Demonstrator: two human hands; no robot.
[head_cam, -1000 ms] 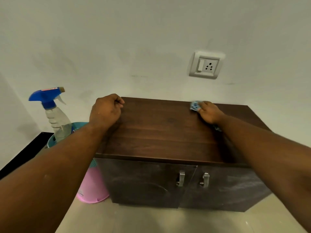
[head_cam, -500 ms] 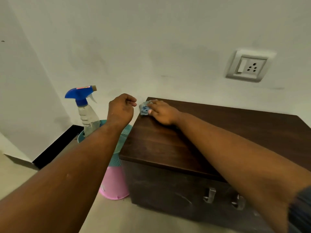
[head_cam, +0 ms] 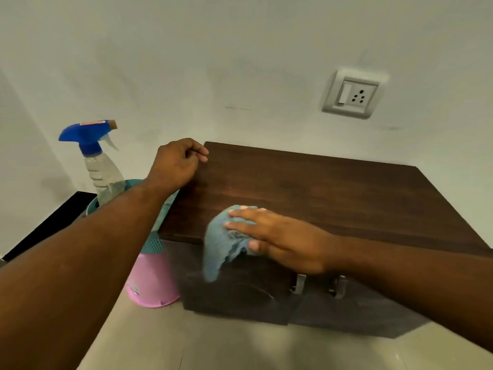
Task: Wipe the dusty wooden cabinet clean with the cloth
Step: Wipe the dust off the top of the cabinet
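While right hand lies flat on blue cloth at front-left edge of cabinet, cloth drooping over door, left hand clenched empty by back-left corner, spray bottle beside

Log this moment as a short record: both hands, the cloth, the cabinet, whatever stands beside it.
left hand: fingers curled, holding nothing, at the back left corner of the wooden cabinet
right hand: straight fingers press the blue cloth onto the cabinet top near its front left corner
blue cloth: partly on top, the rest hanging over the front edge
spray bottle: upright in the pink basket left of the cabinet
wall socket: above the cabinet, right side
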